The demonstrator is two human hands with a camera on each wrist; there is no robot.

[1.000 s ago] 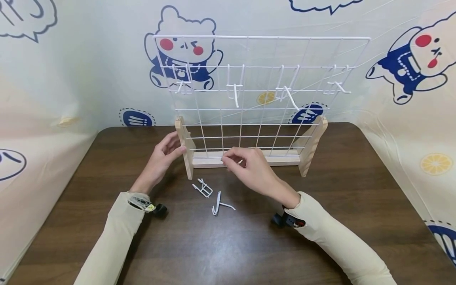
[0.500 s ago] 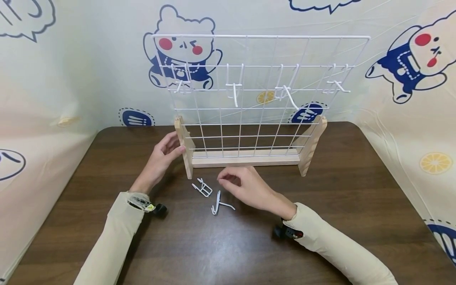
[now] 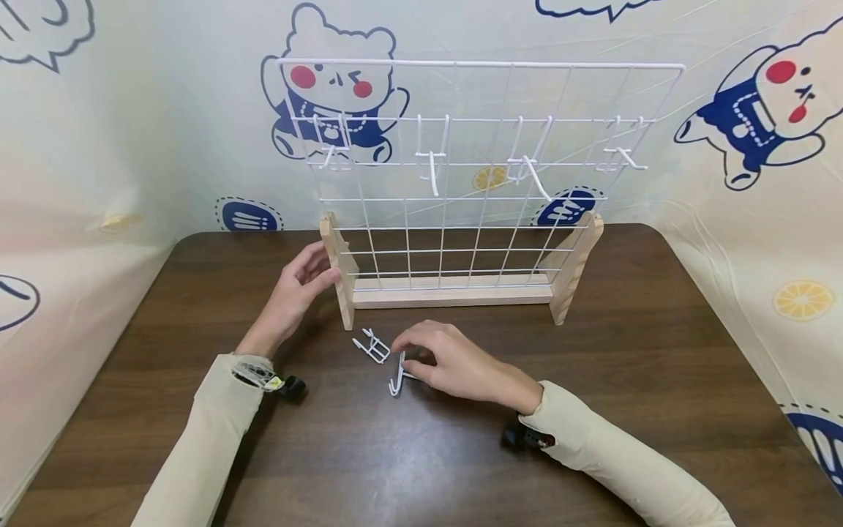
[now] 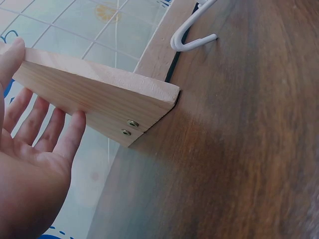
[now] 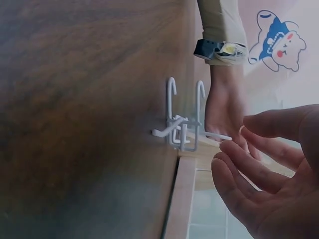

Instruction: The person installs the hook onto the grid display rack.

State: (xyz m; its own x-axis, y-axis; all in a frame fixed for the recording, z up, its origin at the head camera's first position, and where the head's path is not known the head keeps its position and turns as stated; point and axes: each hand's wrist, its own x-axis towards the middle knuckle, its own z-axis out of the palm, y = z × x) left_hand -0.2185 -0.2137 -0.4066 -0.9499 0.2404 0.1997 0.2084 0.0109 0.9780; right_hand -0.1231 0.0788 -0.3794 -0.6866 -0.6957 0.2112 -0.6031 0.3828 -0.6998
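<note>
A white wire grid rack (image 3: 441, 228) stands on a wooden base, with several white wire hooks hung along its upper rows. My left hand (image 3: 293, 293) holds its left wooden upright (image 3: 339, 282), thumb on the front edge and fingers along the outer face, as the left wrist view shows. Two loose white hooks lie before the rack. Over the nearer hook (image 3: 397, 377) my right hand (image 3: 457, 362) reaches with thumb and fingers apart, hiding its prong in the head view. The other loose hook (image 3: 372, 346) lies just beyond, near the upright's foot.
The brown wooden table (image 3: 316, 461) carries everything. At the right end of the rack stands a second wooden upright (image 3: 576, 271). Printed cloth with cartoon bears (image 3: 770, 110) hangs behind and at both sides. Each wrist wears a small dark camera.
My right hand has come away from the rack's base, moving down and toward me to the nearer loose hook, and its fingers have spread. The left hand stays at the upright.
</note>
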